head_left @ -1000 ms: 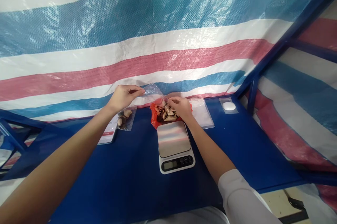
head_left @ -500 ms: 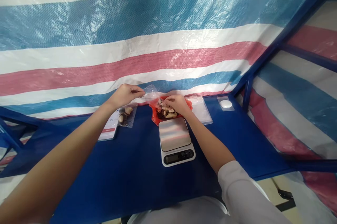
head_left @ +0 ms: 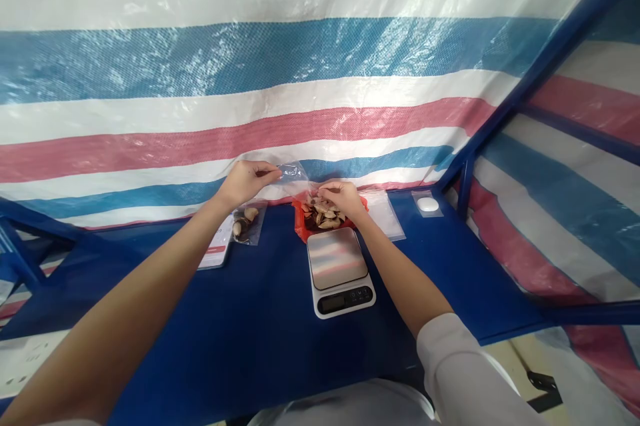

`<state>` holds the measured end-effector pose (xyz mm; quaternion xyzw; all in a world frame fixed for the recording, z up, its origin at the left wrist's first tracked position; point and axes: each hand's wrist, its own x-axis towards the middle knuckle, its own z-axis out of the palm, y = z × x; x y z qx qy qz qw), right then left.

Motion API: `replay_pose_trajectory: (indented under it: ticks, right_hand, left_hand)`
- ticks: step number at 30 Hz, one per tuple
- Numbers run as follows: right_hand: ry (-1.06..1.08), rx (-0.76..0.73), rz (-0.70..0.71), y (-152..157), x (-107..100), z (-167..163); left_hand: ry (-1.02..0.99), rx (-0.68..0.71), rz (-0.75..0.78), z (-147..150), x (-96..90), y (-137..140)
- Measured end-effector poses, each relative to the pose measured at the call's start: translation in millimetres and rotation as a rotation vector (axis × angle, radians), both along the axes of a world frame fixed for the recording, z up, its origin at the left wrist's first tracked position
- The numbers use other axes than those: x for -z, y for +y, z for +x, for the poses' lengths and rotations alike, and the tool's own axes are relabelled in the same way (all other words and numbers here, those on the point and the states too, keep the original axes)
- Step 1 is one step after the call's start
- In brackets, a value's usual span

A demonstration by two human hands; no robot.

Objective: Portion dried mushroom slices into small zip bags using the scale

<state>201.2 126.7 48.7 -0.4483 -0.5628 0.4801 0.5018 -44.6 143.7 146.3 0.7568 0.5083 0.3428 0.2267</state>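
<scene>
My left hand pinches one edge of a clear plastic bag, held up above the back of the table. My right hand has its fingers closed at the bag's other side, over a red plastic bag. Pale, dried slices fill the open red bag; their kind is hard to tell. Directly in front of it stands a white kitchen scale with a bare metal plate. Left of the red bag lies a small clear bag with brownish pieces.
A phone lies beside the small bag. Flat clear bags lie right of the red bag, and a white oval object rests on a clear bag farther right. A power strip is at the left. Striped sheeting hangs behind the blue table.
The whole view has shifted slightly. Both hands keep their pinch, and the clear bag is stretched a little between them above the red bag.
</scene>
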Motion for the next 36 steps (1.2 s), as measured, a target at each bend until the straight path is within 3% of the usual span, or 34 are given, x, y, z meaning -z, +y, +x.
replay_pose_trajectory:
  ticks: [5,14,20,28,36]
  right_hand:
    - [0.058,0.002,-0.026,0.6,-1.0,-2.0]
    - [0.013,-0.013,-0.093,-4.1,4.7,-4.3]
    - [0.184,-0.039,-0.116,-4.2,1.2,-6.5]
    - [0.255,0.004,-0.112,-13.0,-9.4,-2.3]
    - [0.329,0.021,-0.087,-12.8,-16.0,-4.1]
  left_hand:
    - [-0.020,0.013,0.013,-0.8,-3.3,-0.7]
    - [0.158,0.061,-0.125,-3.8,-2.8,1.0]
    - [0.070,0.053,-0.077,-5.3,-10.9,-4.3]
    - [-0.111,0.044,-0.126,2.9,-5.4,-11.4]
    - [-0.150,-0.008,-0.072,4.2,-8.0,-21.4]
